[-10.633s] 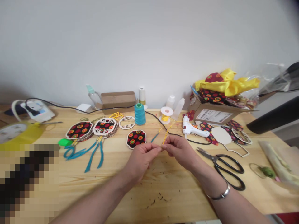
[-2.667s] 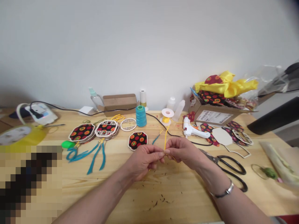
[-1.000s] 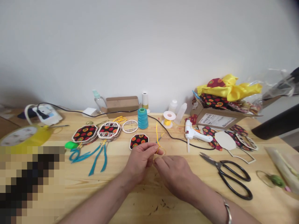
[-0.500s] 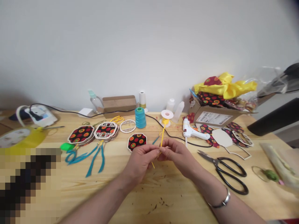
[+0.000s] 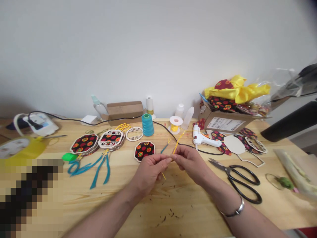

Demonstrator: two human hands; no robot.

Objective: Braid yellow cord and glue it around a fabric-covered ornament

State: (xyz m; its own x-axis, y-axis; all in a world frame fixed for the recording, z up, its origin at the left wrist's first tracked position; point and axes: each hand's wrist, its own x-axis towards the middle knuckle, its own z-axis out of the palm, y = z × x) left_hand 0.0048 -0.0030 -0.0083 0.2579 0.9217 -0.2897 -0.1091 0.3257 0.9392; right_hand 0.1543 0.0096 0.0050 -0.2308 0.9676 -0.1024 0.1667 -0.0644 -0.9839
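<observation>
My left hand (image 5: 152, 168) and my right hand (image 5: 189, 162) meet at the middle of the table, thumbs and fingertips pinched on a yellow cord (image 5: 177, 143). One stretch of the cord slants up past my right fingers toward a white spool (image 5: 176, 120) wound with yellow. A short tail shows below my left fingers. What lies right between the fingertips is hidden. Just behind my left hand lies a patterned fabric panel (image 5: 145, 151) with a pale scalloped frame. A small blue-green tassel (image 5: 164, 148) rests between it and my right hand.
Black-handled scissors (image 5: 231, 175) lie to the right, with a white glue gun (image 5: 204, 137) behind them. A teal thread cone (image 5: 148, 125) stands at the back. Stacked panels (image 5: 84, 143) with teal tassels are at left. A cardboard box (image 5: 223, 122) of fabric stands back right.
My right hand has shifted slightly right, away from my left. The cord above it, upright and taut before, now slants to the right and looks looser. The view has shifted slightly.
</observation>
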